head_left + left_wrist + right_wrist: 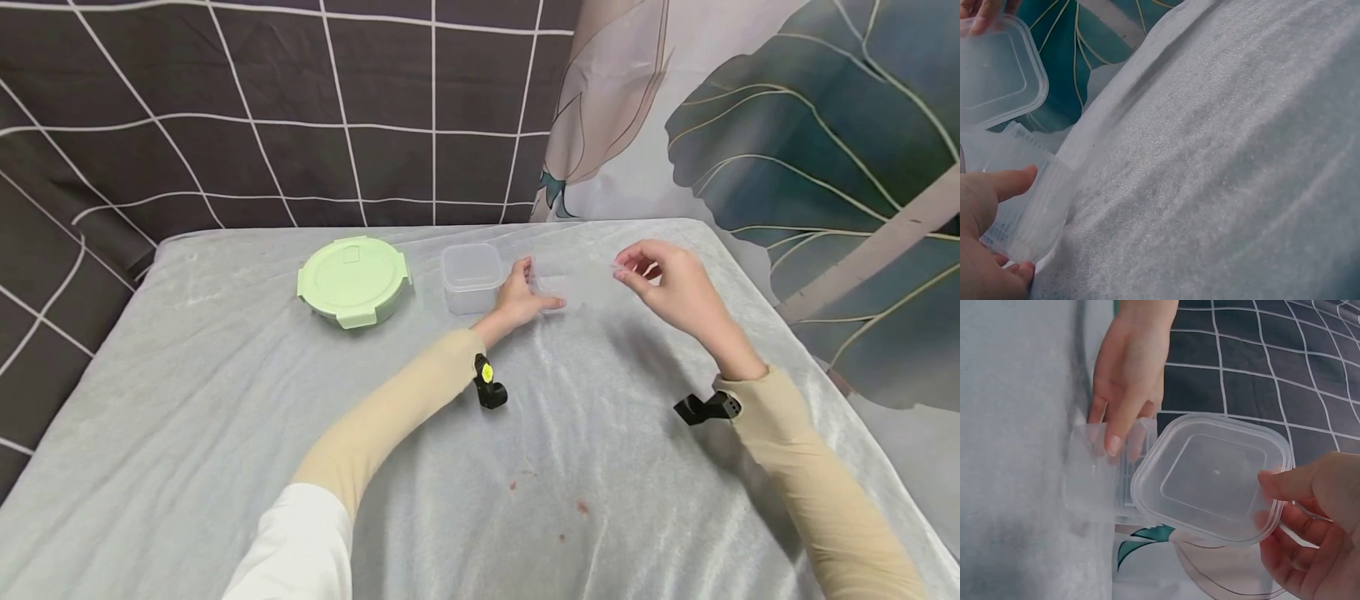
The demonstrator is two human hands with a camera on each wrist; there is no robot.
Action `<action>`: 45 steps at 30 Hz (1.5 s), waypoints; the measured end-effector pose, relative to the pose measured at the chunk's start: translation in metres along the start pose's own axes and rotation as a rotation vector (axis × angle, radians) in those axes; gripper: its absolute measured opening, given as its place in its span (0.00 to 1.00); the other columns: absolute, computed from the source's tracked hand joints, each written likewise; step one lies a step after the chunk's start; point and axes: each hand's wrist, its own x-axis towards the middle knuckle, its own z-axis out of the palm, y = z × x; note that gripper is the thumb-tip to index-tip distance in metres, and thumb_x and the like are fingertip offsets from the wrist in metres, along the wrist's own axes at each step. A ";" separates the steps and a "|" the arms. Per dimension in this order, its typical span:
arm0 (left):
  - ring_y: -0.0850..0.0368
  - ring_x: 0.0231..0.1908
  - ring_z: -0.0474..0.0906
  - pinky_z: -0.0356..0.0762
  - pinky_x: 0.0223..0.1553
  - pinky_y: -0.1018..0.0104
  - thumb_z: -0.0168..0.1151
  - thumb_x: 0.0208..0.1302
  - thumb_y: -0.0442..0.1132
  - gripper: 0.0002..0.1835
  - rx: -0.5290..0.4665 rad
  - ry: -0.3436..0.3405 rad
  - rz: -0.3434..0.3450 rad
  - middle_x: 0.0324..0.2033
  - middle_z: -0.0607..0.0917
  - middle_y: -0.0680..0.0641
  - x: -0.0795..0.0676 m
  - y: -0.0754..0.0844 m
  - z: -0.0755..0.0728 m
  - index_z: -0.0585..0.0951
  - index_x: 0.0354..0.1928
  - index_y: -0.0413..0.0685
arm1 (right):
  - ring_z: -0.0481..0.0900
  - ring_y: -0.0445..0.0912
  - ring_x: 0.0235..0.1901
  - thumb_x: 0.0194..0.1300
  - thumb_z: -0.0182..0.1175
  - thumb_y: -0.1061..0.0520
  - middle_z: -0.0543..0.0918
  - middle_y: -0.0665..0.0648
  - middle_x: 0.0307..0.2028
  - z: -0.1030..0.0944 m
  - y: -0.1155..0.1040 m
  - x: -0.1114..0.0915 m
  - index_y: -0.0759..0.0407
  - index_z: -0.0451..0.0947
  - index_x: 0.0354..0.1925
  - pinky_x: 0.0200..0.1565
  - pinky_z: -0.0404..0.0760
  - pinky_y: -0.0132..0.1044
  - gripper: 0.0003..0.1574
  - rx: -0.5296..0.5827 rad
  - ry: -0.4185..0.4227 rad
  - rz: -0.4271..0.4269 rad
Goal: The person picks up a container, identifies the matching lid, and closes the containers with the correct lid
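My left hand [523,298] holds a clear plastic container [1038,209] at the table's back half, its thumb across one side and its fingers at another. In the head view this container is so see-through that its outline is faint. To the right, my right hand [667,279] pinches the edge of a translucent square lid [1216,478] with rounded corners between thumb and fingers. The lid is held up, apart from the container in the left wrist view. Close by the left hand's wrist stands another clear square container [471,279] with a frosted top.
A round bowl with a light green clip lid [354,282] stands at the back left. Grey plush cloth [225,417] covers the table, with a few small reddish spots [582,507] near the front. A dark checked curtain [262,108] and a leaf-patterned curtain [795,167] hang behind.
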 end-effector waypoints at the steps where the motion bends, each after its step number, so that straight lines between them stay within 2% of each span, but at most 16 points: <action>1: 0.51 0.70 0.60 0.60 0.71 0.63 0.74 0.51 0.39 0.52 0.003 -0.004 0.002 0.71 0.63 0.43 0.000 0.000 0.000 0.53 0.73 0.43 | 0.75 0.42 0.31 0.62 0.64 0.61 0.84 0.59 0.32 0.000 -0.001 0.001 0.63 0.82 0.38 0.35 0.72 0.22 0.06 -0.003 0.016 -0.009; 6: 0.49 0.70 0.61 0.60 0.71 0.62 0.74 0.51 0.38 0.52 0.004 -0.025 -0.001 0.71 0.63 0.42 0.000 0.000 -0.002 0.52 0.73 0.42 | 0.76 0.47 0.32 0.59 0.66 0.63 0.84 0.59 0.33 0.006 -0.001 0.004 0.63 0.82 0.37 0.35 0.72 0.29 0.06 -0.050 0.109 -0.079; 13: 0.49 0.69 0.62 0.61 0.70 0.62 0.74 0.51 0.39 0.52 0.028 -0.045 0.011 0.71 0.63 0.41 0.000 0.001 -0.002 0.51 0.73 0.41 | 0.76 0.49 0.32 0.56 0.65 0.67 0.83 0.57 0.30 0.019 0.001 0.011 0.60 0.82 0.34 0.34 0.70 0.32 0.05 -0.098 0.216 -0.263; 21: 0.49 0.69 0.61 0.62 0.70 0.61 0.73 0.53 0.39 0.52 0.042 -0.076 0.026 0.70 0.63 0.40 0.000 0.000 -0.004 0.50 0.74 0.40 | 0.76 0.54 0.33 0.52 0.64 0.68 0.82 0.58 0.28 0.041 0.009 0.019 0.61 0.81 0.31 0.34 0.76 0.46 0.06 -0.192 0.211 -0.466; 27: 0.48 0.69 0.61 0.63 0.69 0.61 0.72 0.54 0.40 0.52 0.055 -0.092 0.017 0.71 0.62 0.40 -0.001 0.000 -0.005 0.49 0.74 0.41 | 0.76 0.53 0.31 0.46 0.63 0.70 0.82 0.58 0.30 0.063 0.023 0.015 0.62 0.79 0.31 0.31 0.77 0.44 0.10 -0.232 0.195 -0.586; 32: 0.48 0.69 0.62 0.65 0.68 0.61 0.72 0.54 0.40 0.52 0.057 -0.094 0.021 0.71 0.61 0.40 -0.001 -0.001 -0.005 0.49 0.74 0.41 | 0.79 0.52 0.34 0.47 0.67 0.70 0.84 0.57 0.33 0.069 0.027 0.010 0.63 0.81 0.35 0.35 0.81 0.44 0.13 -0.254 0.154 -0.619; 37: 0.48 0.67 0.64 0.67 0.67 0.61 0.72 0.54 0.39 0.51 0.058 -0.085 0.041 0.70 0.62 0.40 0.000 -0.002 -0.006 0.49 0.73 0.40 | 0.81 0.51 0.38 0.50 0.70 0.67 0.86 0.57 0.38 0.070 0.028 0.008 0.62 0.83 0.40 0.41 0.83 0.44 0.15 -0.248 0.115 -0.599; 45: 0.48 0.68 0.63 0.66 0.67 0.61 0.71 0.55 0.39 0.51 0.054 -0.100 0.049 0.69 0.63 0.40 -0.002 -0.003 -0.007 0.49 0.73 0.40 | 0.82 0.52 0.43 0.51 0.68 0.70 0.86 0.58 0.44 0.074 0.033 0.007 0.61 0.83 0.44 0.45 0.83 0.46 0.19 -0.238 0.072 -0.569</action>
